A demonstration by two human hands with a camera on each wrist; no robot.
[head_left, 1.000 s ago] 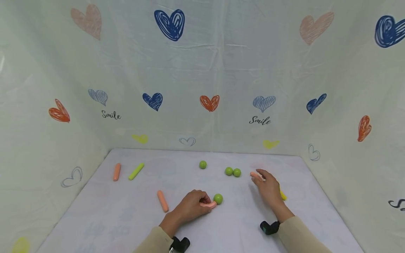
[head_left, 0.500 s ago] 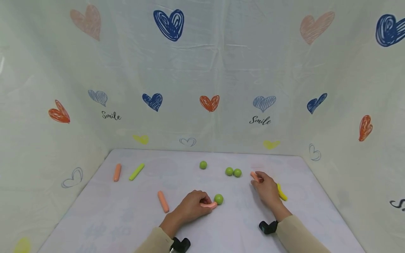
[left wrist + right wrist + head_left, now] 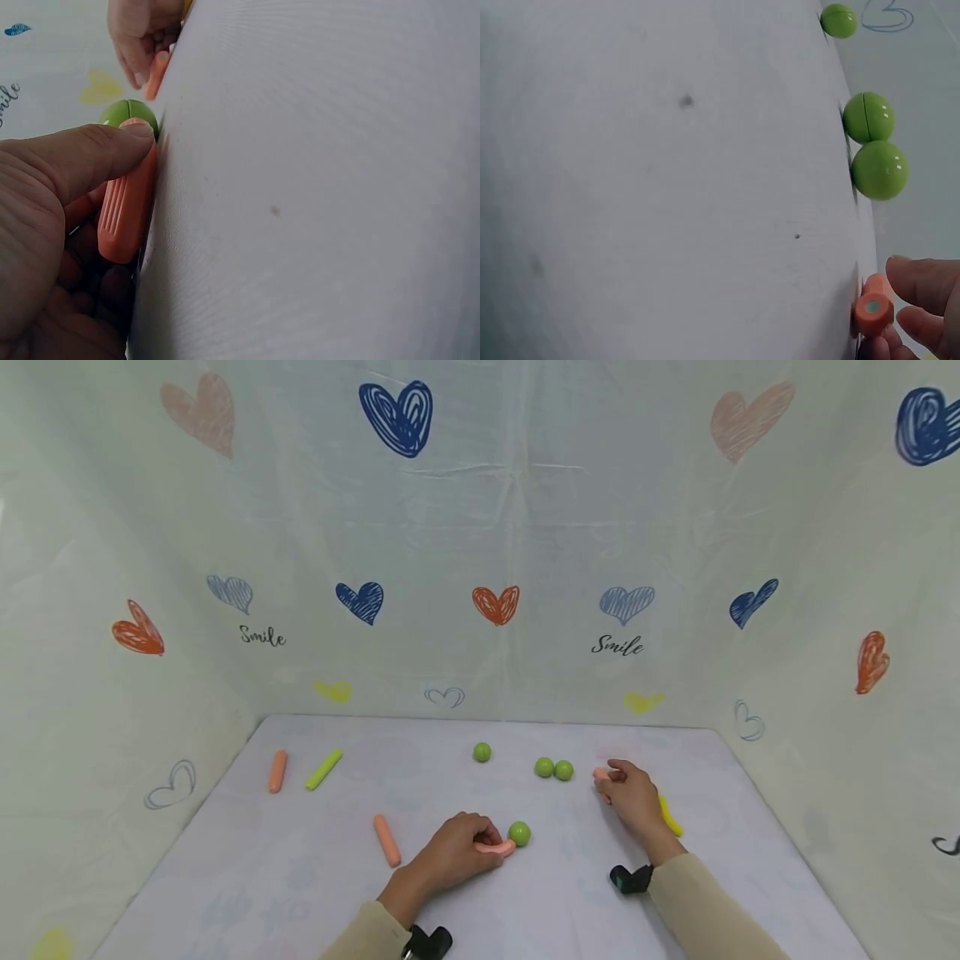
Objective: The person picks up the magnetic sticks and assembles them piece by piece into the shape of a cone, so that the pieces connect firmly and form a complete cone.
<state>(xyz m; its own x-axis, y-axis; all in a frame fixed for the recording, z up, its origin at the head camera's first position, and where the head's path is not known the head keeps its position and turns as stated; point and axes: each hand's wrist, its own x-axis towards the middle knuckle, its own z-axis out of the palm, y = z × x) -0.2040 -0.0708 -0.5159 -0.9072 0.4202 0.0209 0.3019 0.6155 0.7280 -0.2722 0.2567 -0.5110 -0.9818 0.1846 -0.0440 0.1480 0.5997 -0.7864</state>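
Observation:
In the head view my left hand (image 3: pixel 459 852) pinches a curved orange stick (image 3: pixel 497 847) between thumb and fingers. Ridges run along that stick in the left wrist view, and its far end meets a glossy green ball (image 3: pixel 112 112). At the right of the table my right hand (image 3: pixel 632 793) has its fingers around a second orange stick (image 3: pixel 599 773), low over the surface. This stick's round end (image 3: pixel 873 309) carries a pale green dot in the right wrist view; my fingers partly cover its length.
Two green balls (image 3: pixel 553 768) stand side by side left of my right hand, with another green ball (image 3: pixel 482 752) farther left. A curved yellow piece (image 3: pixel 669 817) lies beside my right wrist. At left are orange sticks (image 3: pixel 386 841) (image 3: pixel 277 772) and a yellow-green stick (image 3: pixel 324 770).
My right hand's fingers have shifted around the orange stick, whose visible end now points more away from me. My right forearm has shifted slightly left. My left hand keeps its hold in place.

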